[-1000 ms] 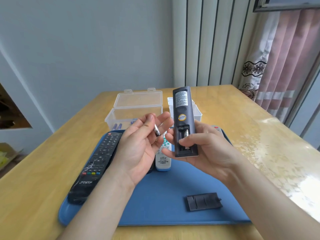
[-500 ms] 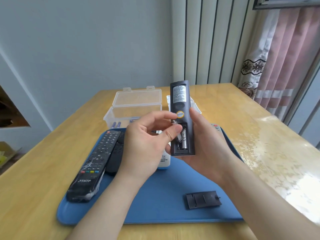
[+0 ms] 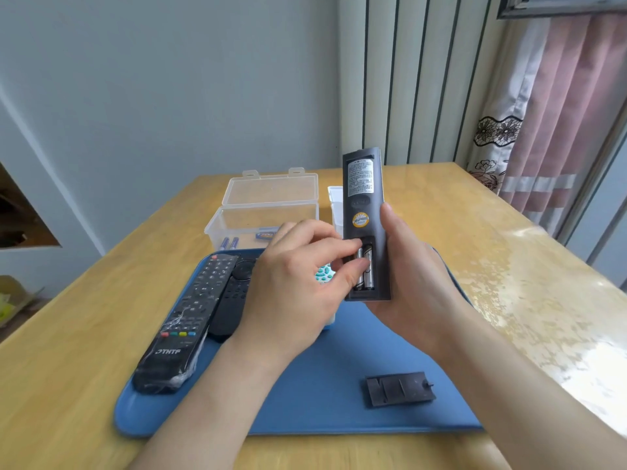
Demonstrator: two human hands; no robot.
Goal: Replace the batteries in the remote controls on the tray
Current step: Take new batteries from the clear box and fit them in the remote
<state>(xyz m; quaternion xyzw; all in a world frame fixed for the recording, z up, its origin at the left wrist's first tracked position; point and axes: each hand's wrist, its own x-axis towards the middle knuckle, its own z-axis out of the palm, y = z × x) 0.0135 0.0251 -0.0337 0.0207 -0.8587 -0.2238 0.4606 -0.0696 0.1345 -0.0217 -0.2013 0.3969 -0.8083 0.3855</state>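
Battery (image 3: 359, 281) now seated in remote (image 3: 363, 184); left hand (image 3: 291, 286) pinching it.

A glossy wooden counter (image 3: 509, 266) stands against a pale blue wall (image 3: 169, 96). A pink curtain (image 3: 570, 113) hangs at the right, beside striped panelling (image 3: 424, 79).

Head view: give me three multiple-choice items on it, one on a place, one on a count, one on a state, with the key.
1. Where does the battery cover lie? A on the blue tray; B on the floor; C on the windowsill.
2. How many batteries show in the grey remote held by the right hand? A none; B two; C four.
3. The lid of the clear box is: A shut; B missing; C open.
Key: 1 A: it lies flat on the tray. 2 B: two sit side by side in the open compartment. 3 C: it stands up behind the box.
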